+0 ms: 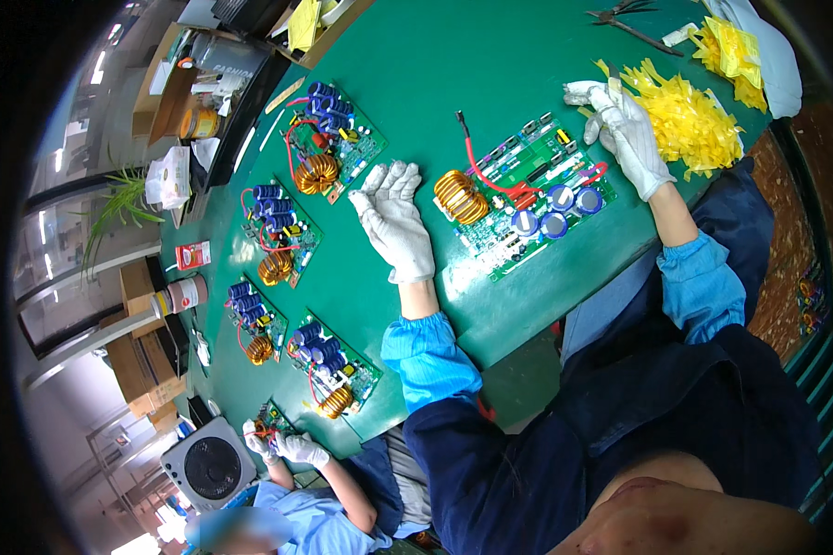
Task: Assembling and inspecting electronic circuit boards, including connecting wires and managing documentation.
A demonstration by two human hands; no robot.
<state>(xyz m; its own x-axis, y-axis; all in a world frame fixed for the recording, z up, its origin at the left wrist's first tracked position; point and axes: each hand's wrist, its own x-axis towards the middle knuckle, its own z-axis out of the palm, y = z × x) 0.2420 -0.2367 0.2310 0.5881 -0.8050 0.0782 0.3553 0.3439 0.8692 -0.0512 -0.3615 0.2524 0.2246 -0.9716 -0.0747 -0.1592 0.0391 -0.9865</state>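
Observation:
My left hand (pixel 398 227), in a white glove, rests over the green table with its fingers stretched out, holding nothing visible. It lies between a large circuit board (pixel 518 199) on its right and a smaller circuit board (pixel 356 139) at its upper left. The large board carries a copper coil (pixel 460 197), blue-sided round capacitors (pixel 553 225) and a red wire (pixel 472 157) with a black tip. My right hand (pixel 627 139), also gloved, hovers beside a heap of yellow tape strips (pixel 685 120). Its fingers are apart and slightly bent; a yellowish strip shows near them.
More boards with coils (pixel 282 236) line the table's left side. Pliers (pixel 634 14) lie at the far edge, near another yellow bundle (pixel 731 51). A co-worker's gloved hands (pixel 301 449) handle a small board at the lower left, beside a fan (pixel 211 465).

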